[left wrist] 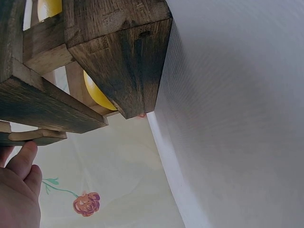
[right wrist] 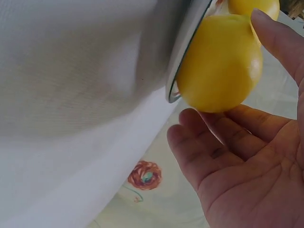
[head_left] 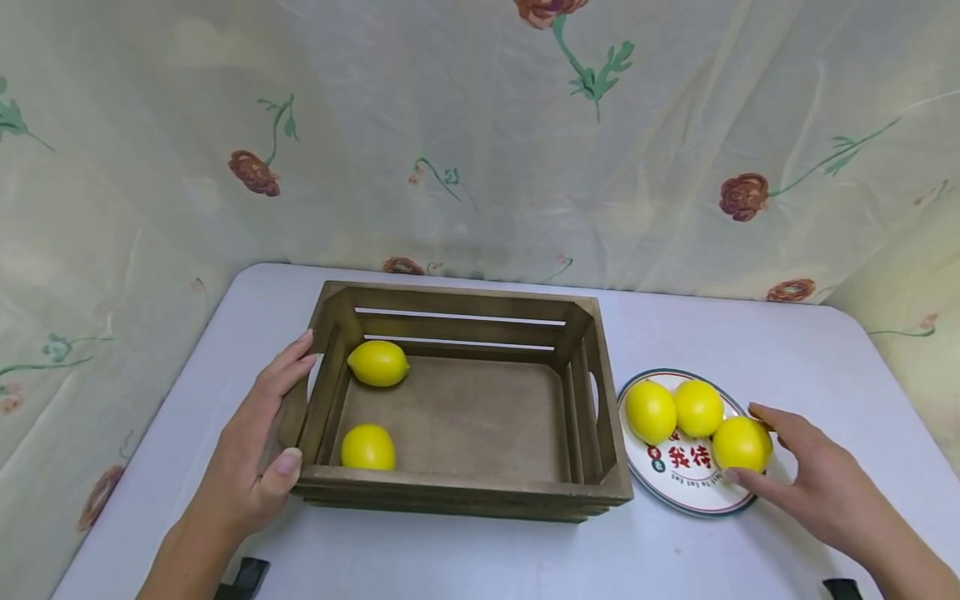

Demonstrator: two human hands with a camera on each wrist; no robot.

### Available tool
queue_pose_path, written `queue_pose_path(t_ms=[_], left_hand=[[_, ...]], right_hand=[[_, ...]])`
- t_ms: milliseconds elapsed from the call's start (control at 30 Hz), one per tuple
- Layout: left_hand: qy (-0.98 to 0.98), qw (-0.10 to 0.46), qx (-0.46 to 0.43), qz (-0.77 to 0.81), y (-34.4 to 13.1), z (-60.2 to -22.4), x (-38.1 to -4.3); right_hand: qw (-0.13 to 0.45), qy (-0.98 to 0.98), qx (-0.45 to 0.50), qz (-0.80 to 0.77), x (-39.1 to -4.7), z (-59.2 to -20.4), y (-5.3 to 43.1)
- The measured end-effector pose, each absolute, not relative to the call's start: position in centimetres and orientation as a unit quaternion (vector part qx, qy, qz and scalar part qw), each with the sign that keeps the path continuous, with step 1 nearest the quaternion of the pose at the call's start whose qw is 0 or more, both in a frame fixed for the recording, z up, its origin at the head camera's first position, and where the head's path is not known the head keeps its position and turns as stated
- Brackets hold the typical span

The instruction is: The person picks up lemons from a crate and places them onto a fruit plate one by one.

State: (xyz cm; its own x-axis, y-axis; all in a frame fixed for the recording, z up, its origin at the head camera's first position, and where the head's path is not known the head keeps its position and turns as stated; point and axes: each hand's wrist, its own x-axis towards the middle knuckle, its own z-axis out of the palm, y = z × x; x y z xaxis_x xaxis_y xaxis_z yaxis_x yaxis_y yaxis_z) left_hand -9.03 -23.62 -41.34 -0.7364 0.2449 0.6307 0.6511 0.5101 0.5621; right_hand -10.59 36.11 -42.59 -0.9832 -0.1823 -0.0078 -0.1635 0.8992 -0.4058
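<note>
A brown wooden crate stands on the table, with a yellow lemon near its back left corner and another lemon near the front left. My left hand rests against the crate's left end, fingers extended along the outside, thumb by the front corner. To the right, a white plate with a dark rim and red lettering bears two lemons side by side and a third lemon at its right edge. My right hand pinches that third lemon between thumb and fingers; its palm stays apart from the fruit.
A white-covered table carries the crate and plate. Behind it and at both sides hangs a pale curtain printed with flowers. The plate sits close beside the crate's right end.
</note>
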Motion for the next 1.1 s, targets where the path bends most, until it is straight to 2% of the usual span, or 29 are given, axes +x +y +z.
queue_pose_path(t_ms=[333,533,1100], left_hand=[[-0.839,0.237,-0.263,-0.412,-23.5,-41.3,-8.9],[-0.835,0.244,-0.269,-0.414,-23.6,-41.3,-9.0],[-0.836,0.241,-0.267,-0.414,-23.7,-41.4,-9.0]], right_hand=[[0.003,0.977,-0.098,-0.189,-10.6,-41.3,35.6],[0.012,0.981,-0.086,-0.172,-10.9,-39.9,34.9],[-0.038,0.978,-0.165,-0.123,-11.9,-33.4,31.2]])
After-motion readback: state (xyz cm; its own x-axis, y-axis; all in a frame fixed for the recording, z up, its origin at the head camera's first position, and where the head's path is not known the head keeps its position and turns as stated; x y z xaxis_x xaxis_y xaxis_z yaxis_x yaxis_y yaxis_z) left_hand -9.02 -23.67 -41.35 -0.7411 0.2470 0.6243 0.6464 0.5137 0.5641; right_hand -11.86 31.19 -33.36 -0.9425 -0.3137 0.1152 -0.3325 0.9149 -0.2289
